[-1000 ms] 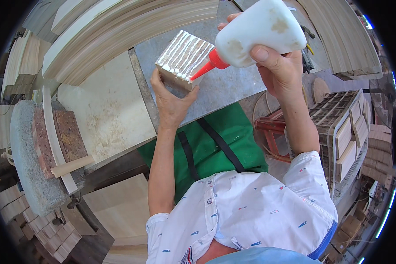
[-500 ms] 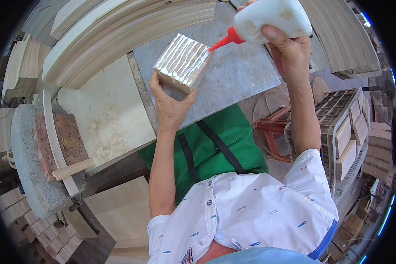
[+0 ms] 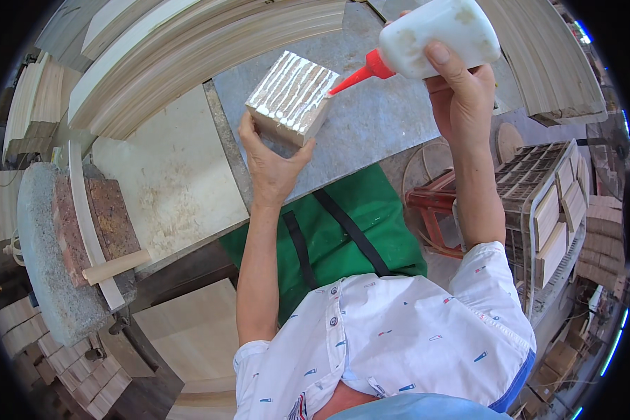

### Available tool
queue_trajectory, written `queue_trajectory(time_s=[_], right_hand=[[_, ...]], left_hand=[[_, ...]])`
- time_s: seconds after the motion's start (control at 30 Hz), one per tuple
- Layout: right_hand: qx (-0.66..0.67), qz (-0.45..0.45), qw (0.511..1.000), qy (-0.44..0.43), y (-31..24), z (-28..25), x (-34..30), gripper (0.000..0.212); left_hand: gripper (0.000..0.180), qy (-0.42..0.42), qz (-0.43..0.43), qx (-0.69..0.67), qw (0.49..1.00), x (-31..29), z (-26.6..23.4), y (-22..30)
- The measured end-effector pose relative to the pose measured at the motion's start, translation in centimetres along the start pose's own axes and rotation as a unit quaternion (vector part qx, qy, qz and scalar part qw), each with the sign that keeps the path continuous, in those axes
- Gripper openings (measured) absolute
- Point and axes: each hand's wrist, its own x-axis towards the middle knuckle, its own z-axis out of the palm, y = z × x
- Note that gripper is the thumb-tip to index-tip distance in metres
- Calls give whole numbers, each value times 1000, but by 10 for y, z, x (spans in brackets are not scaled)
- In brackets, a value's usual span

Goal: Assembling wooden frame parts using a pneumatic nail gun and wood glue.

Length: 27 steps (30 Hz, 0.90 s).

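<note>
My left hand (image 3: pixel 273 168) grips a squarish wooden block (image 3: pixel 287 131) by its near side, thumb and fingers on opposite faces. White glue lines (image 3: pixel 290 84) run in several stripes across the block's top, with thicker blobs along the near edge. In my right hand (image 3: pixel 462 91) is a white glue bottle (image 3: pixel 444 38), tipped so that its red nozzle (image 3: pixel 353 78) points down to the left. The nozzle's tip is at the block's right edge, beside the last stripe. Most right-hand fingers are hidden behind the bottle.
Below the block lies a grey metal sheet (image 3: pixel 378 119); a pale board (image 3: pixel 168 168) adjoins it. Curved wooden strips (image 3: pixel 210 66) are stacked behind. A stone block with bricks (image 3: pixel 112 217) stands at left. Right are a red stool (image 3: pixel 430 203) and a crate (image 3: pixel 532 182) holding wood pieces.
The bottle and my right hand have shifted slightly right and down. The nozzle tip has slid nearer along the block's right edge. My left hand and the block are almost still.
</note>
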Motion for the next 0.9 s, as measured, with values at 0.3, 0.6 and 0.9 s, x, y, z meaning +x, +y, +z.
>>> queue_trajectory(time_s=[0.3,0.6,0.9], right_hand=[[-44,-15,999,10,-7,28,-25,35],[-100,9,993,-66,-13,29,-22,53],[-65,-85,990,90,-15,-27,-3,37]], left_hand=[[104,2,-4,-4,1000,0,-1,0],[104,3,-7,-6,1000,0,-1,0],[103,8,7,11,1000,0,-2,0]])
